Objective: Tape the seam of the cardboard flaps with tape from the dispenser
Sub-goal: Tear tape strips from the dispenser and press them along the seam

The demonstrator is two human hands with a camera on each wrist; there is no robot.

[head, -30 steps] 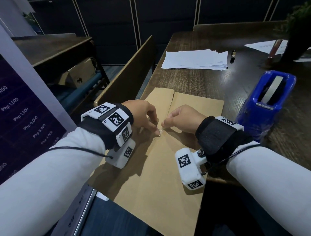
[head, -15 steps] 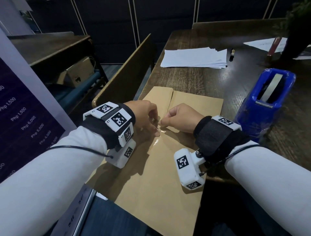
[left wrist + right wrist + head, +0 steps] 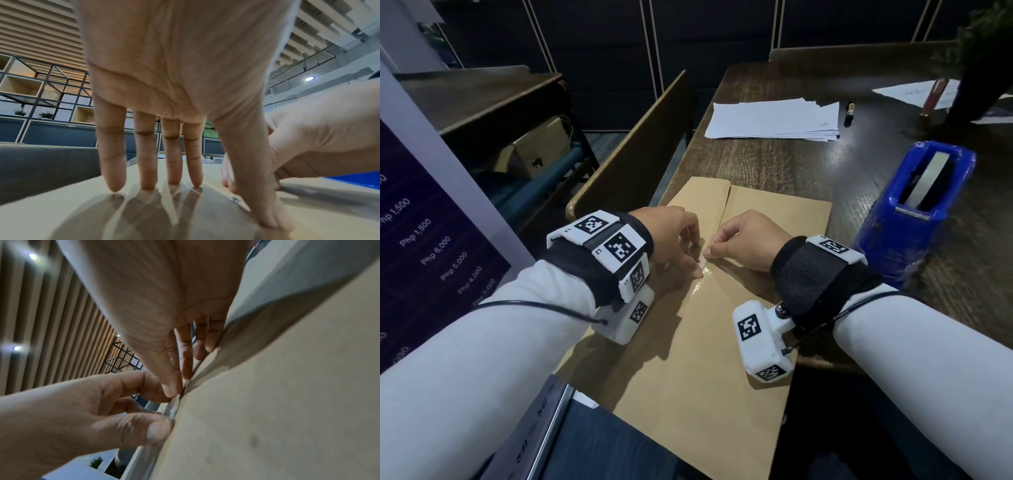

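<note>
Two brown cardboard flaps (image 3: 702,359) lie flat on the wooden table, meeting at a seam (image 3: 726,209). A short strip of clear tape (image 3: 698,287) glints on the seam near the hands. My left hand (image 3: 688,253) rests on the left flap with straight fingers (image 3: 147,162), its thumb (image 3: 158,430) pressing the tape (image 3: 171,410) down. My right hand (image 3: 722,246) is curled, its thumb and forefinger pinching the tape's far end just above the seam. The blue tape dispenser (image 3: 914,212) stands to the right, apart from both hands.
A stack of white paper (image 3: 774,118) and a pen (image 3: 849,109) lie farther back on the table (image 3: 774,164). A bench back (image 3: 633,161) runs along the table's left edge. A price sign (image 3: 431,240) stands at the near left.
My right hand has edged a little farther along the seam with the tape end. More glossy tape now shows on the seam below the left thumb.
</note>
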